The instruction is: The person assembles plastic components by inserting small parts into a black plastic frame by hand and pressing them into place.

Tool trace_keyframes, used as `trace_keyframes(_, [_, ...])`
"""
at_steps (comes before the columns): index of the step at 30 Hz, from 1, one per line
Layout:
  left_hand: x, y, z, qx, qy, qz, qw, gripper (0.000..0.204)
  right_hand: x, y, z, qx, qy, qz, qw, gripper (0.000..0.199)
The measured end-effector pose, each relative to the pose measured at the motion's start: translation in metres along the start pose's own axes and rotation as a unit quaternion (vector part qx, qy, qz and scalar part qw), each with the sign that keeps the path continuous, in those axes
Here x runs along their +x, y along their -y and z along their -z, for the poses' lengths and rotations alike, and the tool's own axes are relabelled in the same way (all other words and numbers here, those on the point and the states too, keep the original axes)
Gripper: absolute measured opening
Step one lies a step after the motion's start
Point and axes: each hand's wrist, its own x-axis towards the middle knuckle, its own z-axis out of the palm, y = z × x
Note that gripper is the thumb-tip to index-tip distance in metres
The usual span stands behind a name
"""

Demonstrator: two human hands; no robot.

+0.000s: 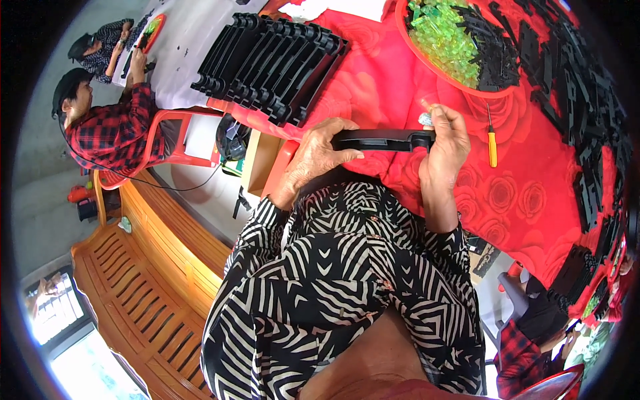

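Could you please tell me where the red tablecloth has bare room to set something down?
The widest bare patch of red tablecloth lies between the yellow-handled screwdriver and the loose black strips at right. Another, beyond the held black bar, separates the stacked black parts from the tray. The right edge is crowded.

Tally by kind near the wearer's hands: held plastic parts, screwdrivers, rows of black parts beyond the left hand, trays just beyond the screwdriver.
Held black plastic part: 1
Yellow-handled screwdriver: 1
Row of black parts: 1
Orange-red tray: 1
Total: 4
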Motion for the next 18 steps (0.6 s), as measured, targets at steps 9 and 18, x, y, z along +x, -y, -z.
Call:
trace_keyframes(9, [0.003,-0.003,-0.010,-0.105,-0.013,0.045,0.993,0.045,0.012,0.012,-0.019,0.025,0.028,0.056,0.998,0.004])
trace_keyframes(18, [0.002,0.010,-0.017,-0.221,-0.051,0.056,0.972,0.045,0.026,0.034,0.006,-0.004,0.114,0.173,0.978,0.009])
